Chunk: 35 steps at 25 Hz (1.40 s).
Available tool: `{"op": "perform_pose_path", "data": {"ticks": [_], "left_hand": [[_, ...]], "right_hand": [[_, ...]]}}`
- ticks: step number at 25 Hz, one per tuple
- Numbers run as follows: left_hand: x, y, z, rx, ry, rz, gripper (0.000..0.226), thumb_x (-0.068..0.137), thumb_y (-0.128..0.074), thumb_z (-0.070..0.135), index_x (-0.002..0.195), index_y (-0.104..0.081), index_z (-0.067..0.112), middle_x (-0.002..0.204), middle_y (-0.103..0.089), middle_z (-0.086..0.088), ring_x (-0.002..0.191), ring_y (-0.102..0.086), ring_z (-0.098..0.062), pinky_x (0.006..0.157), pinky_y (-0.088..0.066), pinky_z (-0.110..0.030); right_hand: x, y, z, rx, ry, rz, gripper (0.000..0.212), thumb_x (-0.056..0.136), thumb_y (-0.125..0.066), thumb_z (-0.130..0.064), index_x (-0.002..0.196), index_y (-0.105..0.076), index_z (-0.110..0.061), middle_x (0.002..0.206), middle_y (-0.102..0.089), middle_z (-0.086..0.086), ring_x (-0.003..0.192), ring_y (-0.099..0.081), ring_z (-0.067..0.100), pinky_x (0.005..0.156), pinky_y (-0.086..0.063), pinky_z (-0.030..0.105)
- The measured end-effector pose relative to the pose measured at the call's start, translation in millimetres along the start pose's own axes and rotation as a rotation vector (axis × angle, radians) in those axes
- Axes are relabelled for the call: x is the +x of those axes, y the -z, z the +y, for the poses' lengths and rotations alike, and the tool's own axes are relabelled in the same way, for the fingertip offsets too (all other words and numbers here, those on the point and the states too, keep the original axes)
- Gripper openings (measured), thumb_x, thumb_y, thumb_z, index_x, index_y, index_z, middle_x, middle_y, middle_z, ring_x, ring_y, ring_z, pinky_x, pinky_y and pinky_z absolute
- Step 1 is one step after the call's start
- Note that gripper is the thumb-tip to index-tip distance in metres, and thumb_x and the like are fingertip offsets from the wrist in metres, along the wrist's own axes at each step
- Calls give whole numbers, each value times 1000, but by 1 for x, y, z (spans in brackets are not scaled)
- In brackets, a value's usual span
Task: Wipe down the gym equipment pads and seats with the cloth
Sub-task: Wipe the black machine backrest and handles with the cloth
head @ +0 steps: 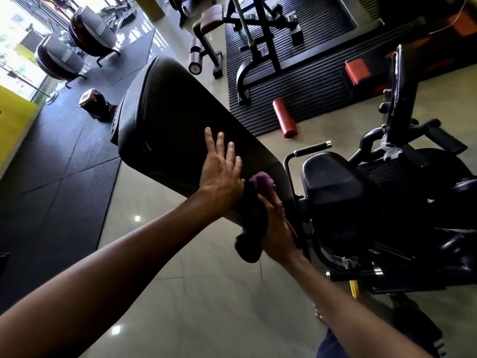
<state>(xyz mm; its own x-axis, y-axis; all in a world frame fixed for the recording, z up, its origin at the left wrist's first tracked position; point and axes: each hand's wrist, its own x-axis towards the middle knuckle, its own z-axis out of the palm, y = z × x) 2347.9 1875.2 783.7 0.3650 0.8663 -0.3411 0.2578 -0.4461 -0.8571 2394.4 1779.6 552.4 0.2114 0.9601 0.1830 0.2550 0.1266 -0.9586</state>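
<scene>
A long black bench back pad [175, 120] slants from the upper left down to the centre. My left hand [222, 169] lies flat on its near end with straight, spread fingers. A purple cloth [254, 215] is bunched against the pad's lower edge. My right hand [277, 228] holds the cloth there, its fingers curled over the fabric, part of which hangs below. The black seat pad [333, 182] of the same bench sits just right of the cloth.
A chrome-tipped handle [312, 148] and black frame parts stand to the right of the seat. A red foam roller [285, 117] lies on the ribbed black mat [309, 81] beyond. Rubber flooring [56, 164] covers the left side; glossy tiles [206, 293] lie below.
</scene>
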Motion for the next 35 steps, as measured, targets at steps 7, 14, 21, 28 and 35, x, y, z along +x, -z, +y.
{"op": "perform_pose_path", "data": {"ticks": [7,14,21,28,35], "left_hand": [[0,-1,1,11,0,6,69,102,-9,59,159,-12,21,165,-2,-19,149,5,-51,113,8,-73],[2,-3,2,-12,-11,13,69,102,-6,58,159,-12,22,165,-1,-19,148,7,-52,111,11,-75],[1,-1,5,0,-7,17,65,103,-9,56,159,-12,24,165,0,-21,147,7,-54,109,10,-77],[8,0,12,-51,-43,-8,64,103,-10,53,159,-12,24,164,3,-25,151,8,-44,103,15,-80],[20,-3,17,-104,-49,-26,67,102,-12,57,159,-13,21,164,2,-25,150,8,-45,107,16,-76]], "right_hand": [[0,4,13,26,-86,-33,102,77,-88,-29,155,-24,-36,169,-14,3,154,-22,28,113,-41,59],[25,-7,-29,223,88,-33,83,94,-71,-37,161,-23,-25,170,-14,7,157,-14,34,119,-30,62],[-5,15,62,220,-385,-104,69,86,-52,-55,152,-34,-47,161,-35,-7,150,-33,23,118,-32,44],[101,3,22,181,-493,-4,81,85,-49,-34,161,-21,-33,165,-30,2,147,-35,24,116,-32,44],[29,-11,50,205,-241,91,69,96,-45,-63,157,-31,-35,167,-27,-8,155,-22,17,120,-30,40]]}}
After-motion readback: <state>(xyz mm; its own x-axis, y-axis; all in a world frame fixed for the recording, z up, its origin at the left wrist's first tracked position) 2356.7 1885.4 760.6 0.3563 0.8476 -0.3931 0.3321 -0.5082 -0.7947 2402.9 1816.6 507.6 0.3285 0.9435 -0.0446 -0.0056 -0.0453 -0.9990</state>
